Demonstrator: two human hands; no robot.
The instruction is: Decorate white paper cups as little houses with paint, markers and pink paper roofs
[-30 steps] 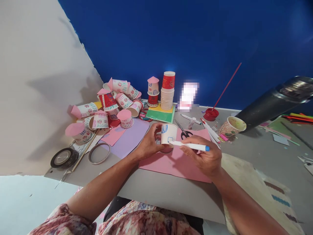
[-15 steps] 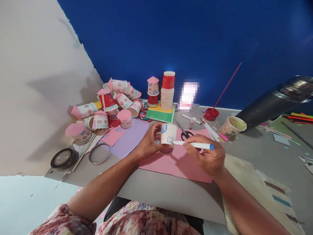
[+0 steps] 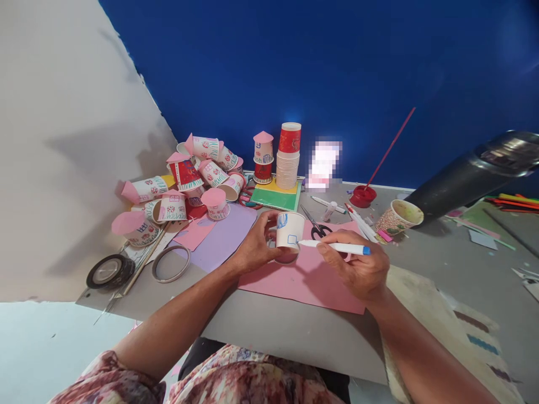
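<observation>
Since a second ago the right hand point(image 3: 357, 269) has shifted slightly right and up, and the marker point(image 3: 334, 246) tip now sits at the small blue square on the cup point(image 3: 289, 230) instead of below it; cup and left hand point(image 3: 255, 247) barely moved. Left fingers wrapped around the cup's far side, thumb on top edge, holding it upside down just above the pink paper point(image 3: 303, 280). Right fingers closed on the white marker with blue end cap, tip touching the cup wall, or so close I can't separate them. Cup is mid-surface, centre of view, with a blue scribbled patch above the square. At 10 o'clock from the cup: pile of decorated cups point(image 3: 189, 179) with pink cone tops, most lying tipped. At 12 o'clock: stack of plain cups point(image 3: 288, 163) on green and yellow card. At 1 o'clock: scissors point(image 3: 316, 227), just beside the pink paper. At 2 o'clock: red paint pot point(image 3: 362, 196) with stick, and a used patterned cup point(image 3: 398, 216). At 9 o'clock: two tape rolls point(image 3: 112, 271) near the surface point(image 3: 442, 264) edge.
</observation>
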